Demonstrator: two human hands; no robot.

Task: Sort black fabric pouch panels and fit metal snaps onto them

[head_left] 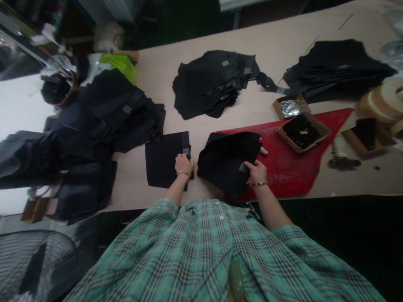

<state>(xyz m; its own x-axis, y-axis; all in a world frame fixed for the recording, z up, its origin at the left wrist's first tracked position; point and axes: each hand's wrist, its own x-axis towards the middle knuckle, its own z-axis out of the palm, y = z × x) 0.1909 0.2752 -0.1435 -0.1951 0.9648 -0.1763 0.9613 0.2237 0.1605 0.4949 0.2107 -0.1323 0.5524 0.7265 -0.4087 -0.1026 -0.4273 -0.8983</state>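
Observation:
My right hand (257,172) pinches the right edge of a black fabric panel (225,161), close to a small grey patch on it. That panel is bent and lifted, partly over a red mat. On the left, my left hand (184,165) rests with its fingers laid on the right edge of a flat black fabric piece (162,161). This piece also carries a small grey patch, just above my fingers. More than one layer shows at its right edge.
Black fabric piles (208,84) lie at the back, with another stack (340,63) at back right and a heap (107,109) at left. On the red mat (283,176) sits a box of small black parts (302,132); a box of silvery parts (291,107) adjoins it. Tape rolls (384,100) stand far right.

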